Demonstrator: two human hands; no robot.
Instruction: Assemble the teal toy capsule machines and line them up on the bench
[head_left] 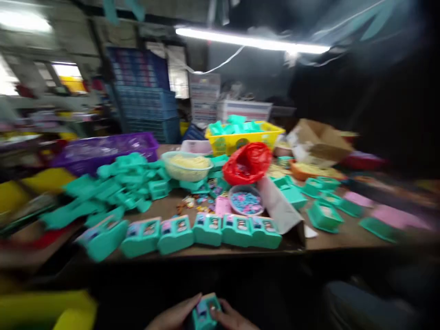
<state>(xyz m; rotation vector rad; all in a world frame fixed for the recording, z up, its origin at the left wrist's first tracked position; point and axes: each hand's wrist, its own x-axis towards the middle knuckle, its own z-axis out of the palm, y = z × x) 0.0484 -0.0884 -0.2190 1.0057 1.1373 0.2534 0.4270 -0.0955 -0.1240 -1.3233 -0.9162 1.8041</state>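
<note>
**Head view: one teal toy in hand, a finished row on the bench, a heap waiting**

Head view, the only one we have, is blurred by motion, so we keep to what reads clearly. At the bottom edge, low in front of our body and below the table edge, our left hand (175, 316) and right hand (233, 318) close together around a small teal plastic toy block with a pink-and-blue front (204, 312). The fingers of both hands curl against its sides, thumbs near the top; we cannot tell how firmly they press.

On the brown wooden table (330, 238), along its near edge, stands a row of similar teal plastic blocks with coloured fronts (192, 231), side by side and touching. We judge these to be finished pieces, about six or seven of them.

Behind the row, to the left, lies a loose heap of bare teal plastic shells (117, 188), and more teal trays (323, 206) sit scattered on the right. These look not yet fitted, so we judge that much of the work is left.

Between them are a small clear bowl of pink and blue bits (246, 200), a red plastic bag (247, 162), a clear bowl of pale yellow pieces (186, 165), a yellow crate holding teal parts (240, 135) and a purple basket (103, 149).
</note>
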